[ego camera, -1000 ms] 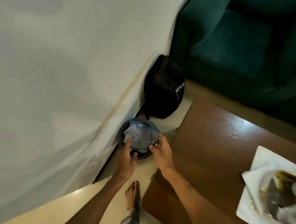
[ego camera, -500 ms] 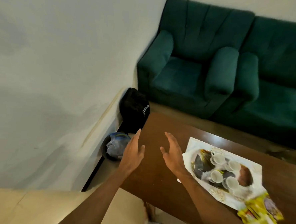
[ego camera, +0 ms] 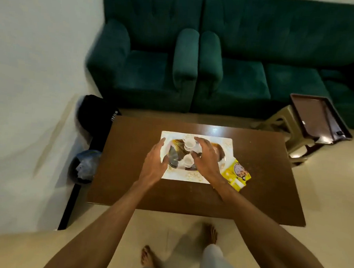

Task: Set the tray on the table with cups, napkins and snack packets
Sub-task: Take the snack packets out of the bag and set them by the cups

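Observation:
A white patterned tray lies on the brown table. On it stand small white cups, with a dark plate or packet beneath them. Yellow snack packets lie at the tray's right edge. My left hand hovers open over the tray's left edge. My right hand is spread open over the cups and hides some of them. Neither hand holds anything that I can see.
A green sofa runs behind the table. A black bag and a dark bin with a plastic bag sit by the wall on the left. A brown tray rests on a stool at the right. My feet stand before the table.
My hands let go of the plastic bag in the bin by the wall, swung right over the table, and now hover over the white tray. The view turned from the wall to the table.

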`<state>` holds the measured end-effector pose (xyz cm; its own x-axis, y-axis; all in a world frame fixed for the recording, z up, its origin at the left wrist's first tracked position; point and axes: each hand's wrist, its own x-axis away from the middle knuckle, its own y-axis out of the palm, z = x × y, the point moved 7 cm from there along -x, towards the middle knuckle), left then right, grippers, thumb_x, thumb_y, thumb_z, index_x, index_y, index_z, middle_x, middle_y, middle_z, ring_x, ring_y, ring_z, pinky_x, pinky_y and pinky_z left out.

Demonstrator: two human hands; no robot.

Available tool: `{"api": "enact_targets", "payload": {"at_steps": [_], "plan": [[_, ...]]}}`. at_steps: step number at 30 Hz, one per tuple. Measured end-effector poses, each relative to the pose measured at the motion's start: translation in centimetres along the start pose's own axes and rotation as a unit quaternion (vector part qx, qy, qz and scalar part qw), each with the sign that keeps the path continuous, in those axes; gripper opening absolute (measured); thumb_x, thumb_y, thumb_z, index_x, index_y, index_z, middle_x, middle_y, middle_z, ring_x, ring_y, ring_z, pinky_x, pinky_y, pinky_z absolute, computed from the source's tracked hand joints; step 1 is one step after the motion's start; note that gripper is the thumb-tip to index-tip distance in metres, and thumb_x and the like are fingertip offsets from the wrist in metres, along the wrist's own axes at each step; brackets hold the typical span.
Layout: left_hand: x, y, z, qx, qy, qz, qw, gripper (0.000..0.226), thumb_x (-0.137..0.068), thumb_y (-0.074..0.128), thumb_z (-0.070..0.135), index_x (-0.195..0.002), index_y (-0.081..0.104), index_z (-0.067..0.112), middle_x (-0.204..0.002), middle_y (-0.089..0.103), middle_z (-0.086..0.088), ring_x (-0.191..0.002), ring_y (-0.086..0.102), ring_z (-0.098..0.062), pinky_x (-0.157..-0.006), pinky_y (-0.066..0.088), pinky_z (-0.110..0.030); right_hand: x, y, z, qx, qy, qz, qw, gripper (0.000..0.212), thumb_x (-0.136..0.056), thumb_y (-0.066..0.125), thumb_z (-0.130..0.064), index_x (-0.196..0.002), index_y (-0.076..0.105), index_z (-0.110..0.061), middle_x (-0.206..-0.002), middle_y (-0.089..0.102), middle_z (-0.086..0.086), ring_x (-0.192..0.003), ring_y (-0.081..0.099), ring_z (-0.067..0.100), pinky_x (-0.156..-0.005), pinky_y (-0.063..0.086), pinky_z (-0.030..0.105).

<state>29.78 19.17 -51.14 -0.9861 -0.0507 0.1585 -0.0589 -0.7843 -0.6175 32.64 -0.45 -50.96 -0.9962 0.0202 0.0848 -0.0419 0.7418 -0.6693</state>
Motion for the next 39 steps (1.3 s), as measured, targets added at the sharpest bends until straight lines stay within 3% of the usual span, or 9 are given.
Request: {"api": "enact_targets", "payload": {"at_steps": [5, 11, 15, 19, 23, 28, 32, 34, 39], "plan": [[-0.6, 11.6, 3.7, -0.001, -0.008, -0.051, 0.999, 0.063, -0.097, 0.063, 0.013, -0.153, 0.036, 0.021, -0.151, 0.049, -0.005, -0.136, 0.05, -0.025, -0.11, 0.045, -0.043, 0.3, -6.1, 12.3, -0.006, 0.046, 0.01, 0.999, 0.051, -0.088, 0.065, -0.005, -0.137, 0.053, -0.012, -0.14, 0.054, 0.009, -0.129, 0.049, 0.026, -0.097, 0.034, 0.019], [-1.4, 26.2, 3.9, -0.011, -0.076, -0.117, 0.99, 0.058, -0.096, 0.063, 0.013, -0.149, 0.042, 0.017, -0.148, 0.053, -0.007, -0.135, 0.05, -0.026, -0.11, 0.043, -0.047, -0.4, -9.0, 27.8, -0.003, 0.134, -0.024, 0.991, 0.048, -0.083, 0.053, -0.021, -0.13, 0.059, -0.012, -0.129, 0.061, 0.01, -0.119, 0.055, 0.031, -0.096, 0.043, 0.037], [-2.1, 32.8, 0.8, -0.01, -0.128, -0.128, 0.984, 0.053, -0.094, 0.064, 0.012, -0.145, 0.049, 0.015, -0.145, 0.055, -0.007, -0.132, 0.053, -0.027, -0.11, 0.043, -0.046, -0.8, -7.3, 34.6, 0.01, 0.169, -0.049, 0.984, 0.046, -0.085, 0.065, -0.013, -0.13, 0.059, -0.014, -0.129, 0.061, 0.008, -0.12, 0.056, 0.03, -0.099, 0.047, 0.039], [-2.7, 38.2, -2.9, -0.024, -0.155, -0.139, 0.978, 0.054, -0.093, 0.066, 0.014, -0.145, 0.049, 0.015, -0.144, 0.056, -0.006, -0.131, 0.054, -0.026, -0.108, 0.045, -0.044, -0.9, -3.7, 39.8, 0.021, 0.195, -0.068, 0.978, 0.053, -0.084, 0.073, -0.021, -0.134, 0.055, -0.016, -0.129, 0.055, 0.009, -0.116, 0.056, 0.03, -0.094, 0.049, 0.041], [-3.1, 42.3, -5.5, -0.038, -0.159, -0.152, 0.975, 0.065, -0.093, 0.07, 0.023, -0.15, 0.041, 0.016, -0.149, 0.05, -0.007, -0.137, 0.046, -0.025, -0.112, 0.04, -0.043, -0.8, -0.6, 42.2, 0.021, 0.174, -0.059, 0.983, 0.058, -0.084, 0.076, -0.032, -0.136, 0.052, -0.021, -0.134, 0.048, 0.007, -0.124, 0.05, 0.028, -0.093, 0.051, 0.043], [-4.6, 44.0, -6.4, -0.064, -0.128, -0.11, 0.984, 0.071, -0.089, 0.073, 0.039, -0.15, 0.041, 0.02, -0.141, 0.051, -0.006, -0.132, 0.039, -0.024, -0.107, 0.04, -0.042, -1.6, 0.9, 43.2, 0.054, 0.155, -0.032, 0.986, 0.049, -0.082, 0.076, -0.035, -0.126, 0.058, -0.021, -0.122, 0.051, 0.006, -0.118, 0.048, 0.024, -0.084, 0.05, 0.038], [-5.0, 43.4, -6.1, -0.027, -0.126, -0.079, 0.989, 0.069, -0.075, 0.086, 0.027, -0.137, 0.056, 0.019, -0.125, 0.058, -0.002, -0.124, 0.045, -0.021, -0.095, 0.041, -0.03, -2.1, 0.1, 42.7, 0.011, 0.142, -0.025, 0.99, 0.035, -0.076, 0.081, -0.023, -0.106, 0.065, -0.016, -0.109, 0.056, 0.003, -0.108, 0.05, 0.022, -0.079, 0.047, 0.034], [-5.0, 42.4, -5.3, 0.004, -0.109, -0.059, 0.992, 0.063, -0.072, 0.087, 0.021, -0.129, 0.062, 0.019, -0.119, 0.058, -0.001, -0.12, 0.049, -0.021, -0.094, 0.045, -0.031, -1.9, -0.8, 41.9, -0.042, 0.134, -0.032, 0.99, 0.031, -0.074, 0.081, -0.013, -0.1, 0.065, -0.016, -0.105, 0.061, -0.001, -0.103, 0.055, 0.019, -0.077, 0.049, 0.035], [-4.9, 38.5, -1.3, 0.128, -0.031, 0.074, 0.989, 0.052, -0.074, 0.087, 0.01, -0.121, 0.066, 0.019, -0.124, 0.054, 0.001, -0.119, 0.055, -0.013, -0.09, 0.056, -0.03, -2.6, -4.6, 38.3, -0.138, 0.089, -0.019, 0.986, 0.027, -0.076, 0.08, -0.003, -0.096, 0.066, -0.015, -0.099, 0.069, -0.002, -0.095, 0.065, 0.015, -0.073, 0.056, 0.04]]}}
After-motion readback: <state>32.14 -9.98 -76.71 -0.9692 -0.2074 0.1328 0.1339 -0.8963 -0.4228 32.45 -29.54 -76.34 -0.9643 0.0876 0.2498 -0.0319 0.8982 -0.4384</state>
